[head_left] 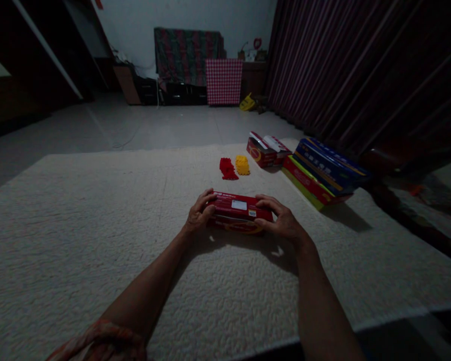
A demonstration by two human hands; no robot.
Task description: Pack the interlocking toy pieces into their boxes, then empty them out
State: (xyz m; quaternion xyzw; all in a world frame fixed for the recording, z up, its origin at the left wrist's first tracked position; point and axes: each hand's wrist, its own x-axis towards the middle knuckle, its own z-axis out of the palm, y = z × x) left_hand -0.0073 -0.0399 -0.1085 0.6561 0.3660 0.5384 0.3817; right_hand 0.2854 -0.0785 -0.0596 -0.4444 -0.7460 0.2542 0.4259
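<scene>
A long dark red cardboard box [225, 204] with a white label on top lies crosswise on the pale quilted cover. My left hand [201, 212] grips its left end, thumb on the near edge and fingers over the top. At the right end my right hand [281, 220] holds it the same way, fingers on top and thumb at the front. Just beyond the box are a red knitted-looking piece [227, 169] and a yellow one [242, 165], side by side; what they are I cannot make out. The box's contents, if any, are hidden.
An opened red box [261, 152] with raised flaps stands beyond, to the right. Beside it is a stack with a blue box [326, 165] above a red and yellow-green one [308, 181]. A dark curtain [315, 65] hangs on the right; low cabinets [184, 94] line the far wall.
</scene>
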